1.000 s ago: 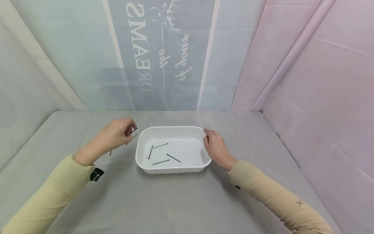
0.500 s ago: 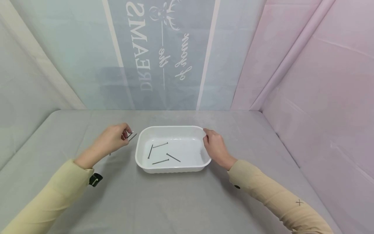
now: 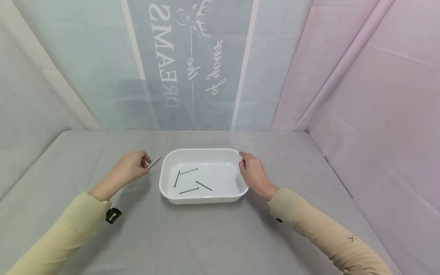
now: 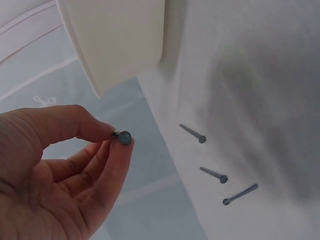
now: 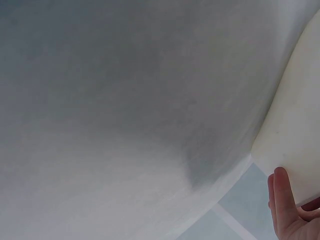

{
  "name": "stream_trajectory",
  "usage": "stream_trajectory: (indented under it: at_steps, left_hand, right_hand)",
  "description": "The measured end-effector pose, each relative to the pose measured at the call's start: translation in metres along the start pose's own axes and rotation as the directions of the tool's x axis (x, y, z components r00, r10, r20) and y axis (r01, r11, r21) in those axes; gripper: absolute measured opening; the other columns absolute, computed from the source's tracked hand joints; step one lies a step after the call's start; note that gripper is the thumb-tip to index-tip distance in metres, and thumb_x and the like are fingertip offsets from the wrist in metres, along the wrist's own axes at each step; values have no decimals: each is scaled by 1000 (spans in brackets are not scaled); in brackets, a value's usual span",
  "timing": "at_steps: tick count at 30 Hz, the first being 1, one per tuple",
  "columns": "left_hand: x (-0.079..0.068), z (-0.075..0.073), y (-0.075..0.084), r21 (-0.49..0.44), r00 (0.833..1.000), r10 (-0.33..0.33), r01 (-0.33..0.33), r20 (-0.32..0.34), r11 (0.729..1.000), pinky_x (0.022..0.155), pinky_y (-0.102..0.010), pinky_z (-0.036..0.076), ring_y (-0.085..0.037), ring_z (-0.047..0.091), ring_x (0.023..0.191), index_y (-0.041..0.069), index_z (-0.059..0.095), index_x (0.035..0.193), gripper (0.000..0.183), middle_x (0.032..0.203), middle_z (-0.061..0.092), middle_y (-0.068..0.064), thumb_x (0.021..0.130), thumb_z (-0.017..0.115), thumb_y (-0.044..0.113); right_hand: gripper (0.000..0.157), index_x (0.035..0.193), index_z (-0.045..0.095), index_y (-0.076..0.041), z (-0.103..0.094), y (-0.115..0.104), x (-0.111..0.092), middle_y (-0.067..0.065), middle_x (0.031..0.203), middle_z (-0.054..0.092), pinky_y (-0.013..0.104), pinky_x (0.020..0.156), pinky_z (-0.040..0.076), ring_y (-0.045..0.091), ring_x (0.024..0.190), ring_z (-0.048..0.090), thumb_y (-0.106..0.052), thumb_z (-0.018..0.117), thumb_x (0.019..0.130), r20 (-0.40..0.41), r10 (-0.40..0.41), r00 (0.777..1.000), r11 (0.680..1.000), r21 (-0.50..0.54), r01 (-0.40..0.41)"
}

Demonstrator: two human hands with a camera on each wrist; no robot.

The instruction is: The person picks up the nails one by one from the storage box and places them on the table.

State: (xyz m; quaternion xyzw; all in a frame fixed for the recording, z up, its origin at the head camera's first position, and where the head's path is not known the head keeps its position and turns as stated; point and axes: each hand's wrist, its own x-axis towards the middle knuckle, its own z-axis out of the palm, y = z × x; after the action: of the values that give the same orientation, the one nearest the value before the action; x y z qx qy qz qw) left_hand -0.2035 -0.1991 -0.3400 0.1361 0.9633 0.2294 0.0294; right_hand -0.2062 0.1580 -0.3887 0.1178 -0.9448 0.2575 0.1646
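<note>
My left hand (image 3: 130, 167), left of the white plastic tray (image 3: 203, 200), pinches a nail between thumb and index finger. In the left wrist view, the round head of that nail (image 4: 124, 137) shows at the fingertips, and most of its shank is hidden. Past the fingers in the head view, a loose nail (image 3: 156, 162) lies on the table. The left wrist view shows a nail (image 4: 194, 134) and two others on the cloth. My right hand (image 3: 255, 174) grips the tray's right end by its rim, fingers along the outer wall (image 5: 295, 145). Several nails (image 3: 189, 190) lie scattered inside the tray.
Grey cloth covers the table (image 3: 206, 240). Behind it hangs a pale blue curtain (image 3: 203, 95) with mirrored lettering. A pinkish fabric wall (image 3: 385, 126) rises on the right and a pale one (image 3: 31, 114) on the left.
My left hand has drawn back leftward and slightly toward me, away from the tray, with the nail still pinched. My right hand and the tray hold their place.
</note>
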Motion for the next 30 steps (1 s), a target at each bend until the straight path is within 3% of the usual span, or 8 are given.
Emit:
stream_trajectory:
  at_steps: [13, 23, 30]
  left_hand:
    - [-1, 13, -7, 1, 995, -91, 91, 36, 996, 53, -31, 46, -21, 54, 64, -10, 57, 95, 24, 77, 60, -15, 74, 60, 1]
    - [-2, 17, -12, -34, 977, -188, 192, 103, 981, 55, -33, 49, -23, 57, 64, -12, 54, 94, 28, 82, 59, -21, 73, 63, 4]
    - [-4, 24, -16, -36, 964, -244, 249, 110, 968, 53, -30, 48, -19, 56, 60, -14, 55, 93, 28, 76, 60, -18, 71, 62, 2]
  right_hand:
    - [34, 119, 55, 7, 0, -2, -1, 17, 100, 63, 26, 57, 45, 17, 67, 50, -3, 44, 88, 11, 6, 1000, 1000, -2, -6]
    - [34, 118, 55, 8, 0, -1, 0, 19, 100, 63, 26, 57, 44, 17, 67, 50, -1, 43, 88, 3, -5, 1000, 1000, 17, 5]
    - [34, 119, 55, 8, 0, 0, 0, 17, 95, 63, 26, 56, 43, 16, 65, 49, -1, 43, 88, -1, -1, 1000, 1000, 16, 1]
